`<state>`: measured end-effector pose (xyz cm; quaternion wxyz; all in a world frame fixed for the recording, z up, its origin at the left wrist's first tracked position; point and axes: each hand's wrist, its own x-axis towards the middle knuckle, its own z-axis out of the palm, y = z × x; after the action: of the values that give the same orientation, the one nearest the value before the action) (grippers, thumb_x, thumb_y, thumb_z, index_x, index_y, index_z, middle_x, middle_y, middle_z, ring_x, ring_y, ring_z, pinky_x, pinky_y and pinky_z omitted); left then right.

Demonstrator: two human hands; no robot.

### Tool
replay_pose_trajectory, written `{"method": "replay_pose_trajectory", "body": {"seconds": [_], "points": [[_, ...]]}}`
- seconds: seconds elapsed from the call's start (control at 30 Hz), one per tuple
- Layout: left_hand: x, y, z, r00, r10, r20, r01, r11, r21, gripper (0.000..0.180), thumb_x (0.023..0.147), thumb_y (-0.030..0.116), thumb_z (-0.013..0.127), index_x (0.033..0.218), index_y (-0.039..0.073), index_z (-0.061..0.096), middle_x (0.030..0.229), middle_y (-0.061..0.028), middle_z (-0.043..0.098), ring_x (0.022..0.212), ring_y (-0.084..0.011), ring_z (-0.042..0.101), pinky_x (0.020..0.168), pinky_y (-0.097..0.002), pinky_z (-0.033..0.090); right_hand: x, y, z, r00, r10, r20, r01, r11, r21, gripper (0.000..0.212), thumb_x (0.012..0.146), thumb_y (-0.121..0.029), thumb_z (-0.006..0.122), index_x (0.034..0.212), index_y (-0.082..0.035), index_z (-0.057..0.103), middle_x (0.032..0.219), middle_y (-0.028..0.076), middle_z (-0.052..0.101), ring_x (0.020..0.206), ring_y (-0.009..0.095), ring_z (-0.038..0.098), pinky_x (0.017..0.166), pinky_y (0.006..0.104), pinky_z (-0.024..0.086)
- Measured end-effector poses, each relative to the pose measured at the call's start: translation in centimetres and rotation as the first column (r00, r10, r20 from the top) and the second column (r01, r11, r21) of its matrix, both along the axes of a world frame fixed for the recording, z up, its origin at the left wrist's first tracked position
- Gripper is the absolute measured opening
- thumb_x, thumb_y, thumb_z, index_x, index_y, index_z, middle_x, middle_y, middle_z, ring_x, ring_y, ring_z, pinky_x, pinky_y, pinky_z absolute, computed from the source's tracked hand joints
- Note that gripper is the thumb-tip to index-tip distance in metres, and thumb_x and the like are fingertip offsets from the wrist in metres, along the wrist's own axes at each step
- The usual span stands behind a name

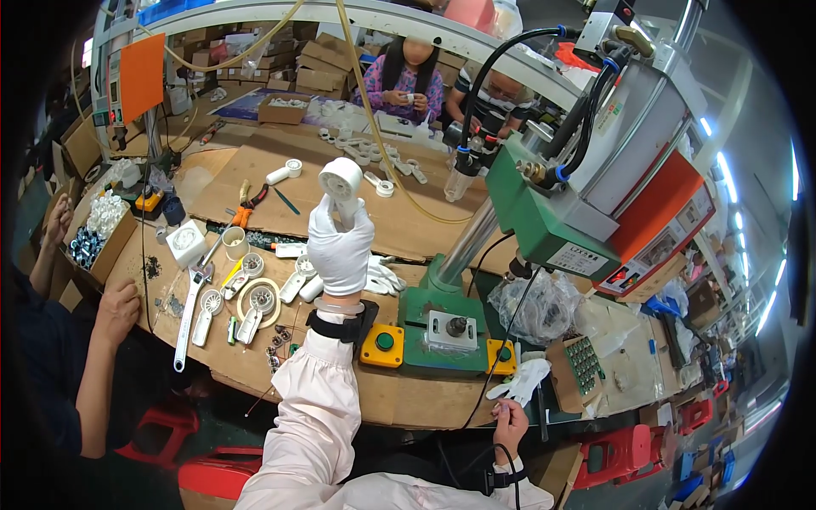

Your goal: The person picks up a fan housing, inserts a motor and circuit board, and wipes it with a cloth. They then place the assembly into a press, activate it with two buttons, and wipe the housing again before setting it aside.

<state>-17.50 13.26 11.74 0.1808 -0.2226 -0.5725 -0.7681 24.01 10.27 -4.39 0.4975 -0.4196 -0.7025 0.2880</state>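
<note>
My left hand (342, 246), in a white glove, is raised over the bench and closed round the handle of a white handheld fan (341, 180). The fan's round grilled head points up, and the glove hides most of its handle. Low at the bench's front edge, my bare right hand (510, 427) has its fingers curled together; what they hold, if anything, cannot be made out. Just beyond it lies a loose white glove (524, 381). A black cable (484, 395) runs down close by. Open fan housings (250, 325) lie left of my left forearm.
A green bench press (442, 327) stands right of my left hand, between yellow button boxes (382, 345). An adjustable wrench (194, 310), a tape roll (258, 303) and pliers (246, 204) lie leftward. A carton of parts (578, 374) sits right. Co-workers sit left and across.
</note>
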Motion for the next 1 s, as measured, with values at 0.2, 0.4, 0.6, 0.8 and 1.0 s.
{"method": "replay_pose_trajectory", "body": {"seconds": [0.2,0.4,0.6,0.8,1.0], "points": [[-0.11,-0.18,0.02,0.999,0.031,-0.010,-0.032,0.999,-0.019,0.042,0.078,0.019,0.075,0.113,0.001,0.062,0.091,-0.0097,0.064,0.075,-0.0190,0.062,0.068,-0.0310,0.050,0.05,-0.04,-0.06,1.000,0.005,-0.009,-0.005,1.000,0.000,0.013,0.092,-0.008,0.055,0.093,0.002,0.064,0.072,0.006,0.063,0.064,0.013,0.060,0.062,0.0246,0.047],[-0.39,0.18,-0.30,0.997,0.068,-0.031,-0.069,0.997,-0.045,0.042,0.078,0.019,0.075,0.113,0.001,0.062,0.091,-0.0103,0.064,0.076,-0.0202,0.062,0.069,-0.0314,0.050,-0.24,-0.16,0.36,1.000,0.014,0.006,-0.015,1.000,0.008,0.014,0.093,-0.007,0.053,0.094,0.002,0.063,0.073,0.006,0.062,0.065,0.012,0.058,0.061,0.0236,0.046],[-0.64,0.43,-0.64,0.996,0.072,-0.045,-0.075,0.996,-0.052,0.041,0.077,0.019,0.075,0.112,0.001,0.062,0.091,-0.0109,0.064,0.077,-0.0222,0.063,0.070,-0.0320,0.050,-0.29,-0.32,0.48,1.000,0.027,0.015,-0.028,1.000,0.008,0.015,0.096,-0.008,0.050,0.096,0.001,0.062,0.074,0.004,0.060,0.066,0.009,0.055,0.061,0.0219,0.044],[-0.63,0.37,-0.64,0.993,0.100,-0.059,-0.104,0.992,-0.076,0.041,0.077,0.019,0.075,0.112,0.001,0.062,0.091,-0.0110,0.064,0.079,-0.0231,0.064,0.071,-0.0323,0.050,-0.25,-0.34,0.39,0.999,0.028,0.016,-0.028,0.999,0.017,0.015,0.096,-0.008,0.050,0.096,0.001,0.062,0.073,0.004,0.060,0.066,0.009,0.055,0.061,0.0220,0.044],[-0.81,0.51,-0.77,0.995,0.086,-0.041,-0.088,0.994,-0.067,0.041,0.077,0.019,0.075,0.112,0.001,0.062,0.091,-0.0108,0.064,0.080,-0.0229,0.063,0.071,-0.0321,0.051,-0.31,-0.26,0.35,0.999,0.027,0.018,-0.028,0.999,0.021,0.015,0.096,-0.007,0.050,0.096,0.001,0.062,0.072,0.004,0.060,0.065,0.009,0.055,0.060,0.0218,0.043]]}}
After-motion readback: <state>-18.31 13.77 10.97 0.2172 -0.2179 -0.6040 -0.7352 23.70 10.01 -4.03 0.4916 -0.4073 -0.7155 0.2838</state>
